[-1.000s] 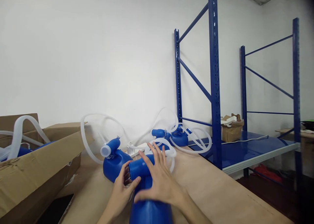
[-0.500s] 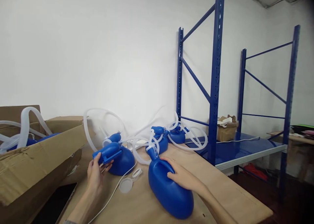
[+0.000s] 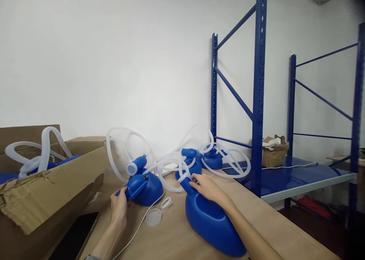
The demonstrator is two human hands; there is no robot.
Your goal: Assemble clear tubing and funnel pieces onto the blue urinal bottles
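My left hand (image 3: 119, 206) is closed on a blue plastic funnel-like piece (image 3: 134, 186), held just in front of a rounded blue bottle (image 3: 151, 191). The neck of a large blue urinal bottle (image 3: 211, 222) is gripped by my right hand (image 3: 209, 187), thumb and fingers around it. This bottle rests tilted on the table, its body pointing toward me on the right. A whitish ring shows at its mouth. Between my hands, a round translucent cap (image 3: 154, 217) and a white ring (image 3: 166, 203) lie on the brown tabletop.
More blue bottles with clear tubes (image 3: 234, 165) stand by the wall. A cardboard box (image 3: 57, 184) with tubing is on the left, a dark flat device (image 3: 74, 233) beside it. A white cable (image 3: 137, 229) crosses the table (image 3: 273, 229). Blue shelving (image 3: 259, 100) stands right.
My right hand has moved from the bottle's handle area up to its neck. The bottle has swung slightly. My left hand still holds the blue piece, now lower and turned. The view shifted a little.
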